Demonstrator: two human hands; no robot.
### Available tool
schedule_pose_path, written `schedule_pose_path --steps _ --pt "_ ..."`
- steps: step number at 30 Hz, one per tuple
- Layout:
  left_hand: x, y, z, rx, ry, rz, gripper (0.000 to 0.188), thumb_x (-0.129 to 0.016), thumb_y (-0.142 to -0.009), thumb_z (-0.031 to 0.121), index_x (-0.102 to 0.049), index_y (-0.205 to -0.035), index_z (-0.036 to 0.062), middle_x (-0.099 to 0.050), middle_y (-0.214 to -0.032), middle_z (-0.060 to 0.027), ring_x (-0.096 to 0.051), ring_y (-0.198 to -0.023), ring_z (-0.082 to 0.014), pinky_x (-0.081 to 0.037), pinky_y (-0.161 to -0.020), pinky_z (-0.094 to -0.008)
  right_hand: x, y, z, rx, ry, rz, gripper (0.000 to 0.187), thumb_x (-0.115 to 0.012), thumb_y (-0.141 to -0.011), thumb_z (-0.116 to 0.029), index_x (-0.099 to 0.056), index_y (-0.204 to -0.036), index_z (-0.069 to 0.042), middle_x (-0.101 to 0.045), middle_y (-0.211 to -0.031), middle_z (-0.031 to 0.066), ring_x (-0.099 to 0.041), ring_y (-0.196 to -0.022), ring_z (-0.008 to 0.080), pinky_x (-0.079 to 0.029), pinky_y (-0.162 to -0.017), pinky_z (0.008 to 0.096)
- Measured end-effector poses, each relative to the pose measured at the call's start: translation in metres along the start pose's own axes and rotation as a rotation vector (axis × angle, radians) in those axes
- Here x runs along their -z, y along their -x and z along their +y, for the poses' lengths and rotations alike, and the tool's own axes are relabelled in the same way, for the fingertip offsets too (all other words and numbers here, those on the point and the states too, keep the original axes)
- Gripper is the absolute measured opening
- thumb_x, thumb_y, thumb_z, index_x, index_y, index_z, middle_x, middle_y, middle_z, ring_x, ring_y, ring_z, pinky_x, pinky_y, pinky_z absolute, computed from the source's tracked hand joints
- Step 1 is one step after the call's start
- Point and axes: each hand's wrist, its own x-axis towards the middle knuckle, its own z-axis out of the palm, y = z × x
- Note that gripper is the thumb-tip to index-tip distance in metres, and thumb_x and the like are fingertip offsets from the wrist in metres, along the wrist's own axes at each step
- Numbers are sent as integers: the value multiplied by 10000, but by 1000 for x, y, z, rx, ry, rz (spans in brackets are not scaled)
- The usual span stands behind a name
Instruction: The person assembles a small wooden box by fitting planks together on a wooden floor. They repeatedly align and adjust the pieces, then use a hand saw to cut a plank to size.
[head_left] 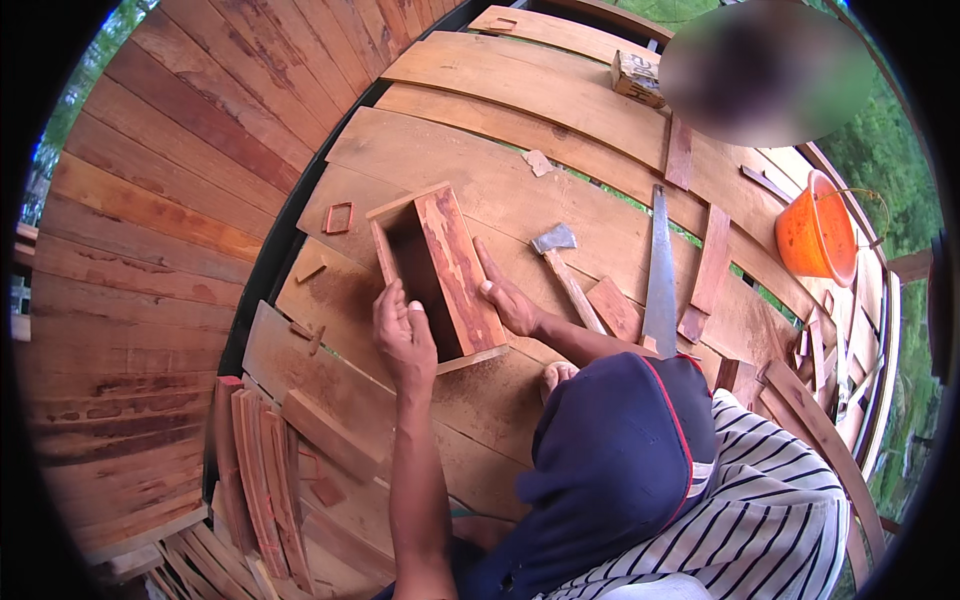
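A long, open-fronted wooden box [455,265] of reddish boards stands tilted across the view, its inside dark. At its left edge my left hand [406,335] is closed, the fingers curled by the wall and the thumb toward the opening. Against the right side rests my right hand [512,306], with its thumb over the board's edge and the fingers along the outer face. Right of the box lies a hatchet [556,238] with a wooden handle, and beyond it a handsaw [660,285]. A dark blue cap [610,450] hides part of my right arm.
Gapped planks [450,135] form the floor, with a plank wall [170,180] at left. Cut boards [268,470] lean at lower left. An orange bucket [818,230] and a small printed carton [637,78] stand right. Another person [765,75], blurred, is at upper right.
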Motion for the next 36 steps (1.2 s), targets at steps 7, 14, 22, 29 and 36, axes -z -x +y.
schedule_pose_path --steps 7,14,22,29,36 --pt "-27 -1 -3 508 419 -285 525 -663 -999 193 -482 -1399 -96 -642 -1276 -208 -635 -1149 -209 -510 -973 -323 -7 -2 0 -1 -44 -13 771 -348 -1040 -337 4 -1609 45 21 -1695 251 40 -1581 341 -26 -1273 395" --pt "-24 -6 -5 616 479 -494 359 -653 -1008 174 -583 -1279 -51 -694 -1187 -134 -662 -1049 -159 -520 -957 -316 -9 -3 1 44 -82 -5 788 -354 -1035 -350 10 -1608 51 22 -1695 253 49 -1580 340 -17 -1271 396" --pt "-22 -7 -13 573 551 -495 362 -650 -1012 168 -572 -1287 -55 -690 -1196 -143 -674 -1032 -162 -547 -922 -327 -11 -2 0 21 -62 -21 800 -351 -1038 -369 21 -1606 54 20 -1693 258 47 -1579 348 -25 -1270 400" --pt "-25 -7 -6 602 584 -474 336 -661 -1003 151 -596 -1246 -72 -715 -1102 -149 -677 -937 -155 -551 -835 -325 -6 -4 -4 23 -71 -17 796 -346 -1044 -356 36 -1599 67 20 -1690 267 38 -1579 345 -37 -1269 396" --pt "-24 -8 -13 620 614 -518 355 -656 -1009 154 -580 -1295 -43 -712 -1142 -130 -692 -979 -162 -560 -893 -330 -7 -4 -5 -13 -65 -27 792 -336 -1047 -356 44 -1599 66 21 -1695 253 15 -1581 335 -58 -1268 391"
